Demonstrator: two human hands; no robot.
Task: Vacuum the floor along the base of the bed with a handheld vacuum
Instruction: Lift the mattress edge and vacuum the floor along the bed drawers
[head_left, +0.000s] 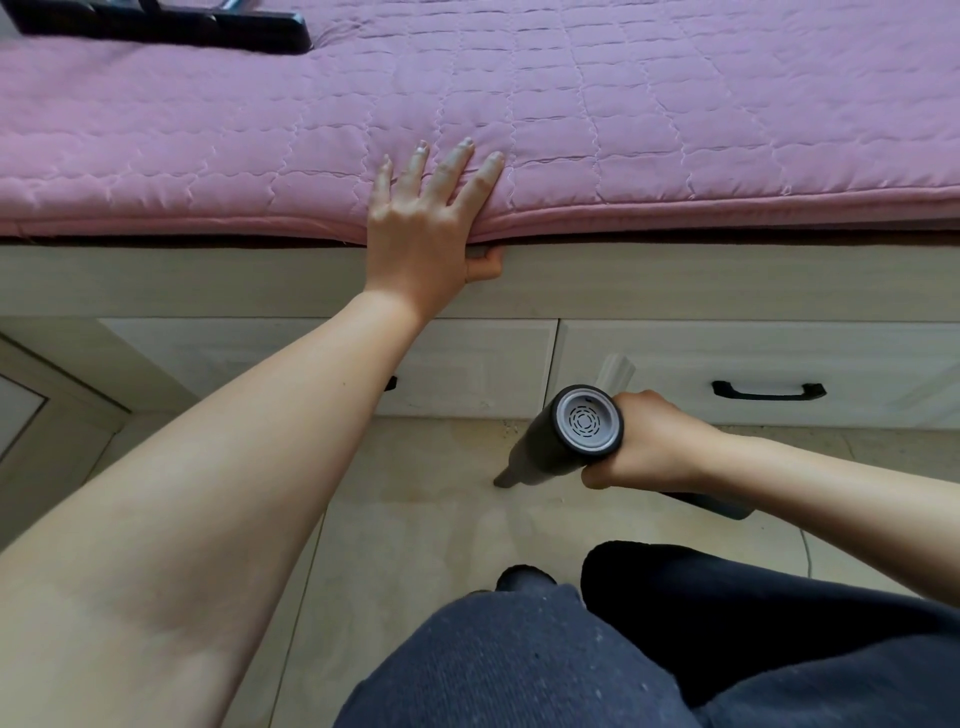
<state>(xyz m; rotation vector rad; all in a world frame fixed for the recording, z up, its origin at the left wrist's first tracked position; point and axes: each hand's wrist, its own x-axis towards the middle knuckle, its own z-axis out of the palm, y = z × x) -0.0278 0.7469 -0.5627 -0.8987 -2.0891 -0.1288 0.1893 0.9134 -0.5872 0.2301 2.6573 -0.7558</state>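
Note:
A dark grey handheld vacuum (563, 441) with a round silver vent cap is gripped by my right hand (649, 441) low over the beige tile floor (415, 493). Its narrow nozzle tip points down-left and touches the tiles a little in front of the bed base (208, 280). My left hand (426, 218) lies flat with straight, spread fingers on the edge of the pink quilted mattress cover (623, 130), thumb hooked under the edge against the pale wooden frame.
Two white drawers with black handles (769, 389) line the bed base. A black floor-brush attachment (171, 26) lies on the bed at top left. My knees in dark trousers (571, 649) fill the lower frame. A pale cabinet corner (52, 389) stands at left.

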